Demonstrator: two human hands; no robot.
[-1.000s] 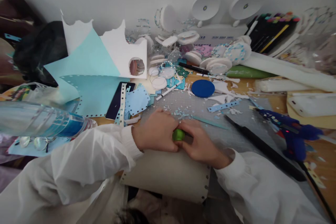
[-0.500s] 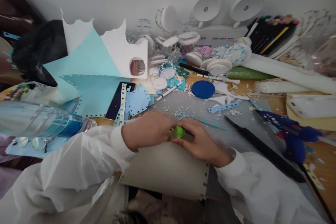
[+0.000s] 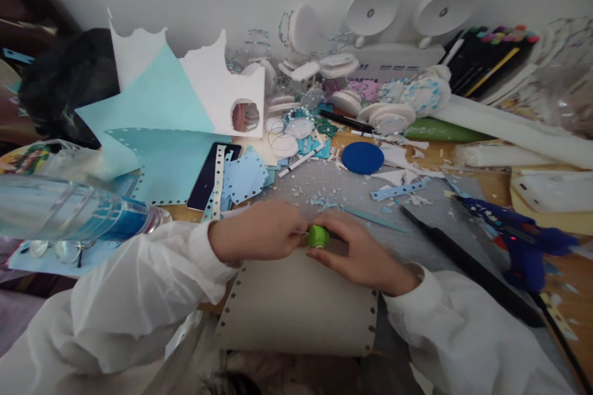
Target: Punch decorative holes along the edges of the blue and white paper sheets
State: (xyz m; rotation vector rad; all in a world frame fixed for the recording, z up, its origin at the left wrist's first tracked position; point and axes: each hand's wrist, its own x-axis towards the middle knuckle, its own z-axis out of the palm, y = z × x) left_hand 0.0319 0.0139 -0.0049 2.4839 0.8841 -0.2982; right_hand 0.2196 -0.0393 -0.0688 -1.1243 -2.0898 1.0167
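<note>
My right hand [image 3: 354, 250] is closed around a small green hole punch [image 3: 317, 236], with fingers over its far side and the thumb in front. The punch sits at the far edge of a beige paper sheet [image 3: 301, 308], which has small shaped holes along its left and right edges. My left hand [image 3: 259, 231] is closed just left of the punch. A thin pale sliver shows between its fingertips and the punch, but I cannot tell what it is. The sheet's far edge is partly hidden under both hands.
A blue glue gun [image 3: 514, 234] and a long black tool [image 3: 467, 265] lie right. A blue disc [image 3: 362, 157] and paper scraps [image 3: 327, 197] lie ahead. Left are a water bottle [image 3: 74, 207], glasses [image 3: 67, 252], a phone [image 3: 204, 182] and turquoise paper [image 3: 167, 163].
My left hand, smeared by motion before, has dropped slightly toward me and its fingertips now meet the punch's left side. The beige sheet's punched left edge shows more. The view has shifted slightly.
</note>
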